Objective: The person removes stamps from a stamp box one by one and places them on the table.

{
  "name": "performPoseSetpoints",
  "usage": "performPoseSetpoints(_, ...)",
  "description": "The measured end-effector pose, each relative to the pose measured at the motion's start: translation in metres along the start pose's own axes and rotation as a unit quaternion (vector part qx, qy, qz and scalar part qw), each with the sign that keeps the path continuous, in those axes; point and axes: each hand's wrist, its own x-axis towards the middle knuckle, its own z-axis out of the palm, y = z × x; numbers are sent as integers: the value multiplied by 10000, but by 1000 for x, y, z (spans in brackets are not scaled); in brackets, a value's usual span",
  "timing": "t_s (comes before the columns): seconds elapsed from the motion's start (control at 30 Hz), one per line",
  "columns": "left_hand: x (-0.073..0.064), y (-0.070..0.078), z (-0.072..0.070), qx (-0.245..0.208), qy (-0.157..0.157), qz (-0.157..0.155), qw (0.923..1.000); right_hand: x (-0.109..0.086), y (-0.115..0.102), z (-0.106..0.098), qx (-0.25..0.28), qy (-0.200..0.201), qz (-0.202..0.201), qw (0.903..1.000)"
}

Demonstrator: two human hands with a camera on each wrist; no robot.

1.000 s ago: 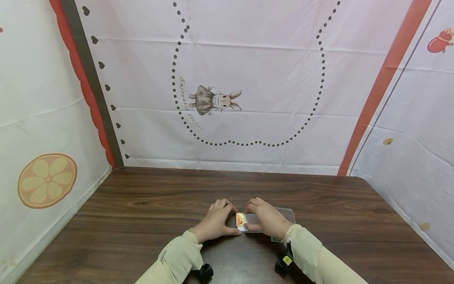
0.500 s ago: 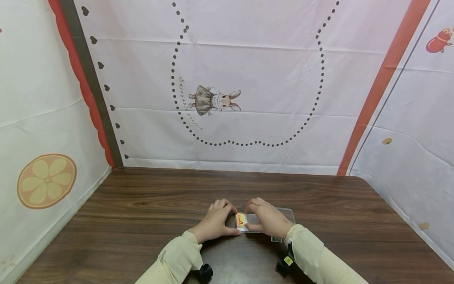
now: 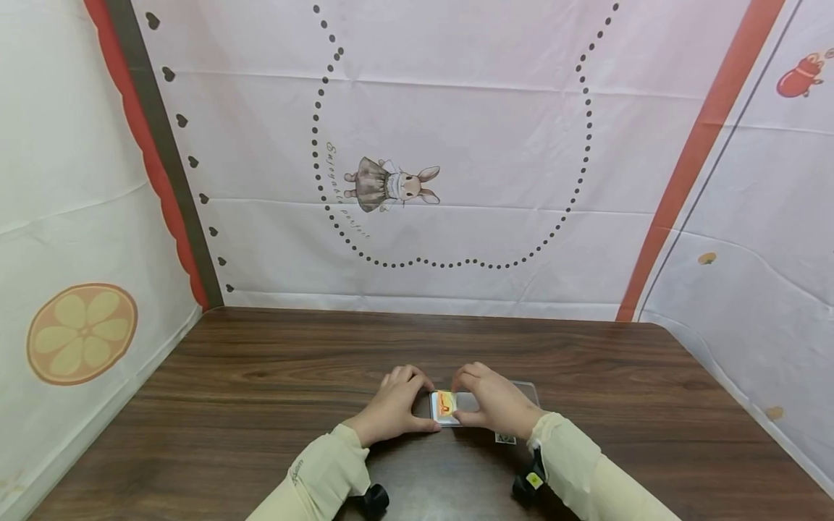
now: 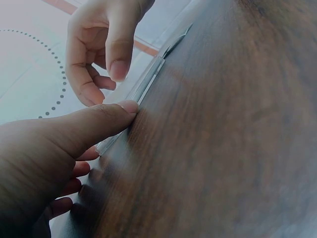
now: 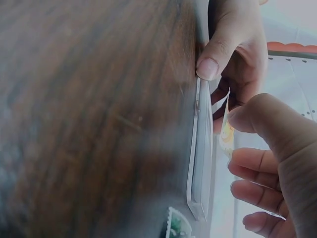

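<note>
A flat, clear plastic case [image 3: 530,393] lies on the table between the two hands, seen edge-on as a thin slab [image 5: 199,153] in the right wrist view. My left hand [image 3: 393,410] grips its left end, the thumb on the near edge and the fingers on the far side. Over that end is a small yellow-and-orange sticker [image 3: 446,403]. My right hand [image 3: 493,405] pinches the sticker between thumb and fingers; the right wrist view has it bent and raised off the case. Part of the case is hidden under the right hand.
A small stamp-like piece with a scalloped edge [image 5: 177,224] lies on the table by the case's near side, below the right wrist. The brown wood-grain table [image 3: 293,354] meets printed cloth walls [image 3: 495,145] at the back and both sides.
My right hand has shifted slightly right, away from the left hand. More of the sticker shows between them, with less glare. The left hand keeps its hold on the case.
</note>
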Motion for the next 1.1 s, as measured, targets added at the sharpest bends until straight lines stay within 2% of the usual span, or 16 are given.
performPoseSetpoints(0.3,0,0,0,21,15,2,10000,-2,3,1,-82,109,-176,9998)
performPoseSetpoints(0.63,1,-1,1,49,33,-3,10000,-4,5,-1,-93,2,-63,9999)
performPoseSetpoints(0.8,0,0,1,14,38,18,10000,-6,8,-1,-101,30,-137,9999)
performPoseSetpoints(1.1,0,0,0,-44,21,-15,10000,-11,8,-4,-187,53,-32,9998)
